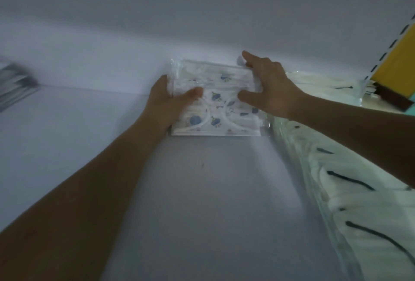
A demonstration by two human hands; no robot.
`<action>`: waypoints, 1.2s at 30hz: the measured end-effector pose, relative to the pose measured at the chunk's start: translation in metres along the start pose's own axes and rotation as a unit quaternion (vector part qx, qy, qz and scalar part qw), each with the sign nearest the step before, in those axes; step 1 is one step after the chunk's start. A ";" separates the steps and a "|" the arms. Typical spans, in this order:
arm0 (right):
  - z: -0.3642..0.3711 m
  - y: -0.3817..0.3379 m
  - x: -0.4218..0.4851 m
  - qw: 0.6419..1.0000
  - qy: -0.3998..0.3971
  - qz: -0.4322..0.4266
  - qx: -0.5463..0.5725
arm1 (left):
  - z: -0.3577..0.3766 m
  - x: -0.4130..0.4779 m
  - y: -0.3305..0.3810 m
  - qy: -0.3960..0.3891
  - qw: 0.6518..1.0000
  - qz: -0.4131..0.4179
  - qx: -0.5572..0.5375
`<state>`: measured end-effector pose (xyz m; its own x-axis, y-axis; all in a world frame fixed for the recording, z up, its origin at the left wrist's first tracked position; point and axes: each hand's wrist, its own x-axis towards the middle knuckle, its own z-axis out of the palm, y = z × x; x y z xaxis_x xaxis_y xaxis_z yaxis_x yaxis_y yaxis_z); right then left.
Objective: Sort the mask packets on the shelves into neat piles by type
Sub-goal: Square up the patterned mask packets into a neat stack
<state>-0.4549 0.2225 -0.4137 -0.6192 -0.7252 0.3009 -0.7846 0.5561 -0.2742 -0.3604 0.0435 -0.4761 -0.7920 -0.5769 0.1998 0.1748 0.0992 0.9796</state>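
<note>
At the back of the shelf (202,191), I'd square the printed mask packets (215,110): left hand (166,98) gripping, right hand (269,85) pressing flat.

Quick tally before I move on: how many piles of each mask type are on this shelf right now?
Blue-print packets: 1 pile
White packets with dark loops: 1 run, along the right
Grey packets: 1 pile, far left, blurred
Total: 3 groups; single packets can't be counted.
</note>
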 end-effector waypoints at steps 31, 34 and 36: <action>0.030 0.002 -0.009 0.972 -0.059 0.003 -0.228 | 0.009 -0.016 0.002 -0.095 0.760 0.175 0.618; 0.033 0.001 -0.010 0.968 -0.063 0.000 -0.243 | 0.011 -0.018 0.002 -0.110 0.763 0.157 0.617; 0.029 0.000 -0.009 0.967 -0.039 -0.024 -0.249 | 0.009 -0.019 -0.001 -0.095 0.767 0.183 0.608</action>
<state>-0.4485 0.2177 -0.4432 -0.5932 -0.7724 0.2268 -0.7421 0.6339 0.2177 -0.3506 0.0623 -0.4803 -0.9112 -0.2131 0.3525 -0.1778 0.9754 0.1301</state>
